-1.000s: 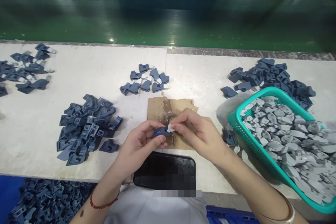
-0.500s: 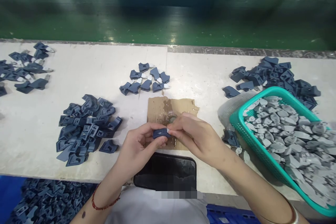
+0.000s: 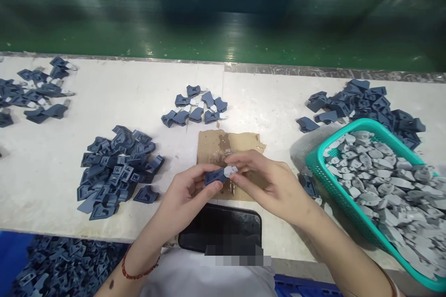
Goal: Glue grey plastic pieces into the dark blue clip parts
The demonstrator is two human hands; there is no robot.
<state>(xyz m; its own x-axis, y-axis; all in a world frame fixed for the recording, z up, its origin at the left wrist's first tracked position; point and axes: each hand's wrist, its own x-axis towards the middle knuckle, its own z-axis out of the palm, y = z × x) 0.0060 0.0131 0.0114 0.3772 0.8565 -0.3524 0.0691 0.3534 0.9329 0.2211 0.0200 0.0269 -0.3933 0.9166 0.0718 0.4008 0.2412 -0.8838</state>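
At far left on the white worktable [image 3: 104, 79], a scattered group of dark blue plastic housings with pale inserts [image 3: 33, 95] lies near the table edge. Right of it sits a dense heap of empty dark blue plastic housings [image 3: 116, 169], within easy reach of the left hand [image 3: 190, 190].

The left hand pinches one dark blue plastic housing [image 3: 214, 176] between thumb and forefinger, fingers closed on it, holding it level above a brown cardboard pad [image 3: 230, 146]. This hold appears to steady the part so that its open end faces the other hand. A black phone [image 3: 219, 229] lies flat just below both hands.

Beyond the pad lies a small cluster of assembled blue housings [image 3: 195, 106], set apart from the raw stock, probably to keep finished pieces separate.

The right hand [image 3: 270, 185] closes thumb and forefinger on a small light grey insert [image 3: 230, 170], which touches the end of the held housing. Farther right, a teal plastic basket of grey inserts [image 3: 315, 160] stands tilted toward the person, with another pile of dark blue housings [image 3: 365, 102] behind it
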